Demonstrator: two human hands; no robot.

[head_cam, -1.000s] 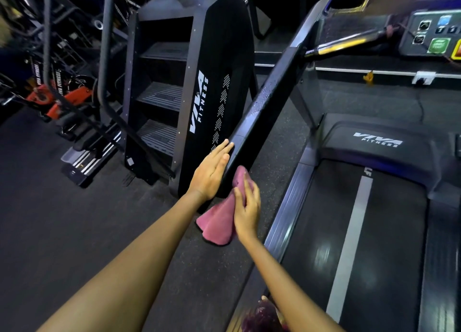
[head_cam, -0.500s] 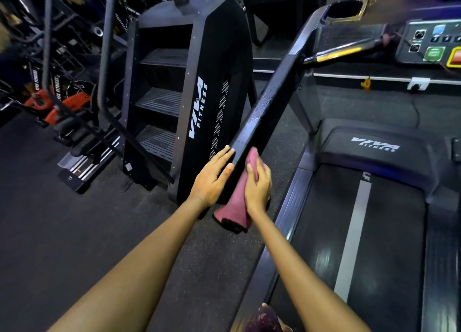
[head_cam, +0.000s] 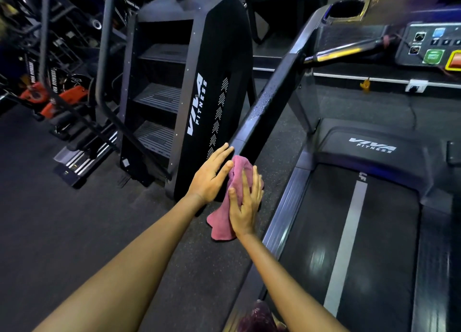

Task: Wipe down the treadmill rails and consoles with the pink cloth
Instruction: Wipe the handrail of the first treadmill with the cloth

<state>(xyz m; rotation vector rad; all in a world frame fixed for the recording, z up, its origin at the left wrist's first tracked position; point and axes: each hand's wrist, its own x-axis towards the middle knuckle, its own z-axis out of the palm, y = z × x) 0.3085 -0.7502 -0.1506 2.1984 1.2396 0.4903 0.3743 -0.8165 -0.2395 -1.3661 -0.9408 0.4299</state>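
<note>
Pink cloth (head_cam: 238,179) under my right hand (head_cam: 245,207), dusty rose, plain. Rail (head_cam: 272,99) beside cloth: black, glossy, speckled with pale droplets. Stair machine (head_cam: 199,82) left of rail: matte black, white VIVA FITNESS lettering, column of white dotted arrows, grey ribbed steps. Treadmill belt (head_cam: 349,232) right of rail: black, one grey stripe down middle. Console (head_cam: 429,47) at rail's far end: dark panel, green button, blue square, yellow-edged red button. Floor (head_cam: 62,219) left of rail: dark grey, fine speckle.
</note>
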